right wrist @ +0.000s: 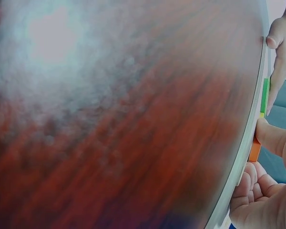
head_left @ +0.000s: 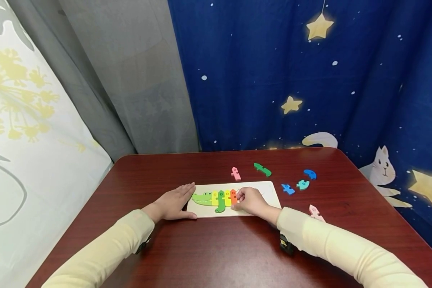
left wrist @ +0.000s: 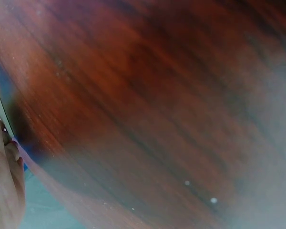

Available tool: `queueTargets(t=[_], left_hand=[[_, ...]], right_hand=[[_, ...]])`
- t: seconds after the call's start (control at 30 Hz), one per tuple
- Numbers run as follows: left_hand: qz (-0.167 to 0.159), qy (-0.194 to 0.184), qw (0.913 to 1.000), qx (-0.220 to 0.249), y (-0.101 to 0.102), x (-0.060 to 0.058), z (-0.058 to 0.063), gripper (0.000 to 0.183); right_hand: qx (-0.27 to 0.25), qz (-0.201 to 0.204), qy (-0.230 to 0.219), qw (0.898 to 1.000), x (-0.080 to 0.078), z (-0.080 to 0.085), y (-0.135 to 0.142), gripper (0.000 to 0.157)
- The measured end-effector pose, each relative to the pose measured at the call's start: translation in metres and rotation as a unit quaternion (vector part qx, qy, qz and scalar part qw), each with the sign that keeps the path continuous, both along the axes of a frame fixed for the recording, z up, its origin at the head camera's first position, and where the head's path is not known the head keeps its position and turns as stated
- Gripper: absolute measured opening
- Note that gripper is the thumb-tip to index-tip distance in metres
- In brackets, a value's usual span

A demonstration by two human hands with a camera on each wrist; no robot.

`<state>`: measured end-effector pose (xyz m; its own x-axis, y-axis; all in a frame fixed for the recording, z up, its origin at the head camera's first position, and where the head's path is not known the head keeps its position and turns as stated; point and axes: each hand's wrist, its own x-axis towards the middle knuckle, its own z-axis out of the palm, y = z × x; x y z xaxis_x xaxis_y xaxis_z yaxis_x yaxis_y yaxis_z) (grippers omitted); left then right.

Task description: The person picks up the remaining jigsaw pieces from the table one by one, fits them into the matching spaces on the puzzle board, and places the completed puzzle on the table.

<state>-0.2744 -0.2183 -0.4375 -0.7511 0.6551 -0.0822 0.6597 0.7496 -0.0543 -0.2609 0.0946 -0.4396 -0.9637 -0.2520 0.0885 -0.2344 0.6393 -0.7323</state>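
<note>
A pale puzzle board (head_left: 271,193) lies on the table with a crocodile's light green head (head_left: 203,199), yellow pieces and a green leg piece (head_left: 220,202) joined in a row. My left hand (head_left: 174,203) rests at the board's left end, fingers straight and thumb spread along the near corner. My right hand (head_left: 253,201) pinches an orange puzzle piece (head_left: 233,197) at the right end of the row. In the right wrist view the thumb and curled fingers are at the orange piece (right wrist: 254,150). Whether it is fully seated cannot be seen.
Behind the board lie a pink piece (head_left: 235,173) and a dark green piece (head_left: 262,169). To its right are a blue piece (head_left: 288,189), a teal piece (head_left: 303,185) and a blue curved piece (head_left: 310,174). A pale pink piece (head_left: 316,213) lies beside my right sleeve.
</note>
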Motion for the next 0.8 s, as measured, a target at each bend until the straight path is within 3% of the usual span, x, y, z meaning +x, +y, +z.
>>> queueTargets(t=[0.8], left_hand=[[0.003, 0.001, 1.0000, 0.002, 0.0006, 0.0010, -0.0002, 0.111]], right_hand=[[0.006, 0.007, 0.000, 1.000, 0.0018, 0.0031, 0.0015, 0.030]])
